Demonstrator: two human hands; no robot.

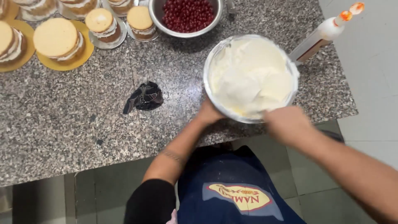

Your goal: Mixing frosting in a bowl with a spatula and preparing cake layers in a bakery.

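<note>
A steel bowl (208, 85) full of white cream (248, 76) sits near the front edge of a speckled granite counter (74, 120). My left hand (208, 113) grips the bowl's near rim from below. My right hand (286, 122) is blurred at the bowl's near right rim, fist closed; whatever it holds is hidden, apart from a pale streak running into the cream.
A steel bowl of red cherries (187, 15) stands behind the cream. Several small layered sponge cakes (57, 38) on gold and silver boards fill the far left. A crumpled dark cloth (145, 96) lies mid-counter. A white squeeze bottle (323, 35) with orange tip lies at right.
</note>
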